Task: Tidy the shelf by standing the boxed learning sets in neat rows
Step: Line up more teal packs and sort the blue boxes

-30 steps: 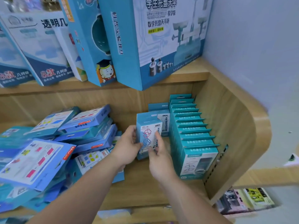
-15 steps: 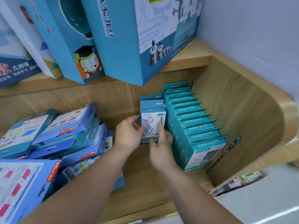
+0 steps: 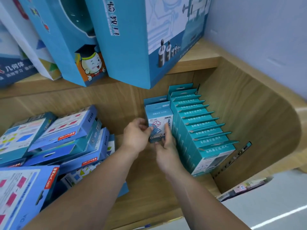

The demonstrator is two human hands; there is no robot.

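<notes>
A small light-blue boxed set [image 3: 158, 117] stands upright on the wooden shelf [image 3: 149, 188], in front of one more like it [image 3: 154, 99] near the back wall. My left hand [image 3: 137, 136] grips its left side, thumb on the front. My right hand [image 3: 167, 145] lies against its right front, fingers straight up the face. Just to the right runs a neat row of several teal boxes [image 3: 199, 128], standing close together from back to front.
A loose heap of flat blue boxes [image 3: 66, 140] lies on the shelf's left half. Large blue boxes [image 3: 126, 39] stand on the upper shelf and overhang the lower one. The curved wooden end panel [image 3: 257, 130] shuts off the right side.
Both hands have pushed the small box back along the shelf until it stands close against the one behind. The camera has tilted down and closer.
</notes>
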